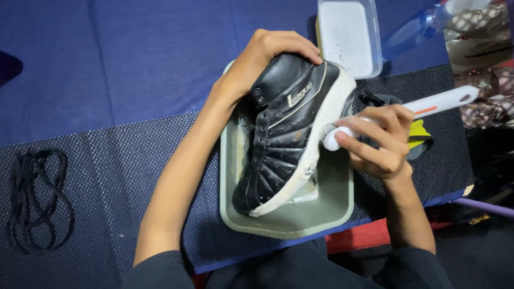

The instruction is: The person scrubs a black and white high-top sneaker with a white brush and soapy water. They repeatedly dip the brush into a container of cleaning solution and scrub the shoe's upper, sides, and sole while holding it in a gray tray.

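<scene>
- Shoe point(284, 134): black high-top with white sole edge, laces removed, lying on its side, tilted over a grey-green tray, toe toward the near rim, heel raised at the far side.
- Left hand point(265, 56): fingers wrapped over the heel and collar of the shoe, gripping it firmly, forearm reaching in from the near left.
- Right hand point(377, 142): fingers closed around a white brush point(423, 109) with an orange stripe on the handle; brush head pressed against the white sole edge at mid-shoe.
- Tray point(292, 219): rectangular, shallow, a little liquid pooled under the toe; set on a dark ribbed mat point(123, 166).
- White lidded container point(348, 35): just beyond the tray, speckled with dark flecks.
- Blue spray bottle point(415, 29): lying beside the container, far right.
- Black and yellow cloth point(417, 134): partly hidden behind the right hand.
- Black laces point(37, 198): loose coil on the mat, well apart, far left.
- Blue cover point(134, 53): spread beneath the mat.
</scene>
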